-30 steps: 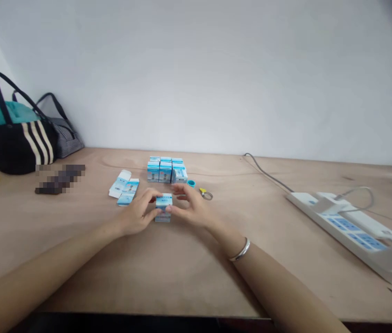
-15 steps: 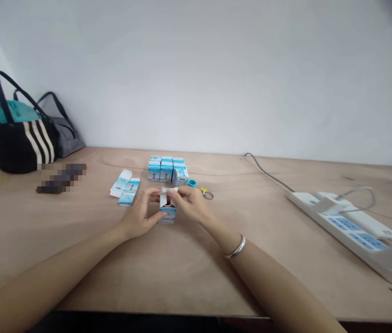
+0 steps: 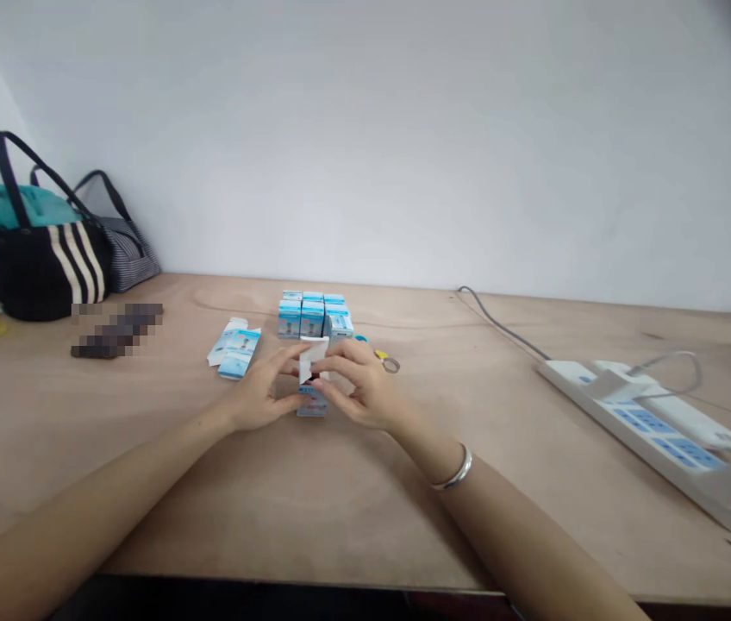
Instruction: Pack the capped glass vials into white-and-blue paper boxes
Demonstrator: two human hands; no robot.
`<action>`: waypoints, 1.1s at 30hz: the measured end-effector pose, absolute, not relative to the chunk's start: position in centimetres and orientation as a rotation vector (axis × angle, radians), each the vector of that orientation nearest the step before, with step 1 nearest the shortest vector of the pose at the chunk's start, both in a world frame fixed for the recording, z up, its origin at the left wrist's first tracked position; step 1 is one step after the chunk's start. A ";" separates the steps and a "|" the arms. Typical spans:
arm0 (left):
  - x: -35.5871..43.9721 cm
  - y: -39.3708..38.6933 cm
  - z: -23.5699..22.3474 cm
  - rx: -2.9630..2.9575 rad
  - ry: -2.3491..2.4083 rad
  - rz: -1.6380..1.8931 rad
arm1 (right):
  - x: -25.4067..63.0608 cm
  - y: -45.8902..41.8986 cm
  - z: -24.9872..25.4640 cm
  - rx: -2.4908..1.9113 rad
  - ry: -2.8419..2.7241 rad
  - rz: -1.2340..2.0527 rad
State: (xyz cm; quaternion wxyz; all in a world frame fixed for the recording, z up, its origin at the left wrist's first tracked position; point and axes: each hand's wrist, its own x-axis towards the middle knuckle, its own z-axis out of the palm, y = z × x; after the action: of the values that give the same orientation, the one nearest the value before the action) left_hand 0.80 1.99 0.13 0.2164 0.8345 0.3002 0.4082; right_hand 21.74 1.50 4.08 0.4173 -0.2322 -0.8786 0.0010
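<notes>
A small blue-and-white cardboard box point(image 3: 311, 405) stands upright on the table between my hands, its white top flap point(image 3: 314, 352) raised. My left hand point(image 3: 267, 385) is closed around the box's left side, thumb across the front and fingers behind. My right hand point(image 3: 360, 379) is bent at the box's top right, with fingertips and thumb on the flap and the opening. Something dark shows in the opening, too small to make out. Left of the hands lie flattened blue-and-white cartons point(image 3: 236, 351). Beyond them several closed boxes point(image 3: 311, 317) stand in rows.
A blue ring point(image 3: 361, 339) and a yellow-tagged ring point(image 3: 389, 361) lie beyond my right hand. A power strip point(image 3: 637, 423) with cords fills the right side. At the left are a black bag point(image 3: 42, 267), a striped bag point(image 3: 129, 254) and a blurred dark object point(image 3: 116, 332).
The box's top flap has risen from folded back to standing up, facing me. My right hand has shifted slightly right, its fingers now over the opening. My left hand keeps its hold.
</notes>
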 end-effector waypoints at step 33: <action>2.4 1.2 -0.9 2.528 0.765 1.261 | 24.7 2.7 5.6 -0.732 -2.579 0.259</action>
State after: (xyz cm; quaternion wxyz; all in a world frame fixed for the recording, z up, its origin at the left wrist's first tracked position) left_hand 2.41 1.24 -0.90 0.1075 0.8587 0.2600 0.4283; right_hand 24.65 2.74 5.59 0.2224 -0.2650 -0.9336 0.0937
